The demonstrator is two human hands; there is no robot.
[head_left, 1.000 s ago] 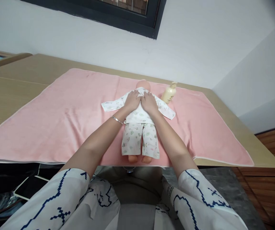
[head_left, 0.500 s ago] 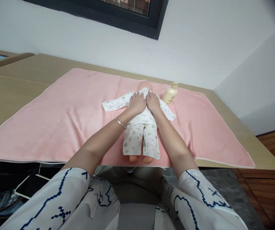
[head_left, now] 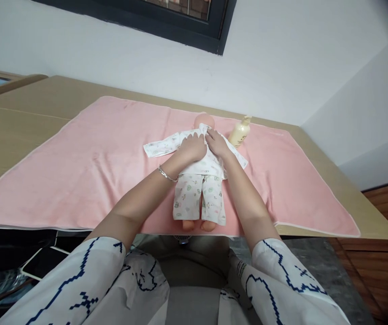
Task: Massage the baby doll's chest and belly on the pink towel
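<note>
A baby doll [head_left: 205, 120] lies on its back, feet towards me, in a white patterned long-sleeved top [head_left: 206, 166] and matching trousers [head_left: 189, 198]. Its sleeves spread out to both sides, and its bare feet show below the trouser legs. My left hand [head_left: 194, 148] rests on the left of the top's chest, fingers slightly bent over the cloth. On the other side of the chest, my right hand [head_left: 217, 143] lies with its fingers stretched towards the collar. The fingertips of both hands nearly meet at the middle of the chest.
Under the doll a pink blanket [head_left: 62, 180] covers much of the wooden table [head_left: 21, 113]. A cream pump bottle [head_left: 239, 133] stands beyond the doll's right-hand sleeve. A white wall and a dark window frame [head_left: 167, 27] are behind the table.
My right hand has turned, its fingers now slanting inwards near the collar. The left hand has shifted slightly, with its fingers more bent. The doll stays in place.
</note>
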